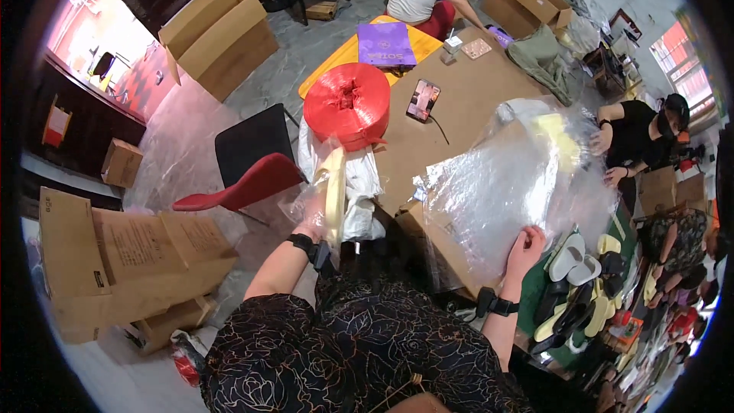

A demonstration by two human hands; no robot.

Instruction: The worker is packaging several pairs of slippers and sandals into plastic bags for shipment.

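Observation:
My left hand (309,213) is closed on a pale yellow slipper (335,187) in a clear plastic bag, held on edge beside the table. Thin plastic partly veils the fingers. My right hand (526,249) rests at the near edge of a spread of clear plastic bags (489,191), its fingers curled; what they pinch, if anything, is too small to make out. Something pale yellow (562,141) shows through the far part of the plastic. Just beyond my left hand sits a large roll of red plastic twine (348,107).
A phone (423,100) with a cable lies on the brown tabletop (474,92); a purple bag (384,44) is behind. Co-workers (650,134) stand at right near piled slippers (577,260). A red-and-black chair (256,157) and cardboard boxes (138,252) are at left.

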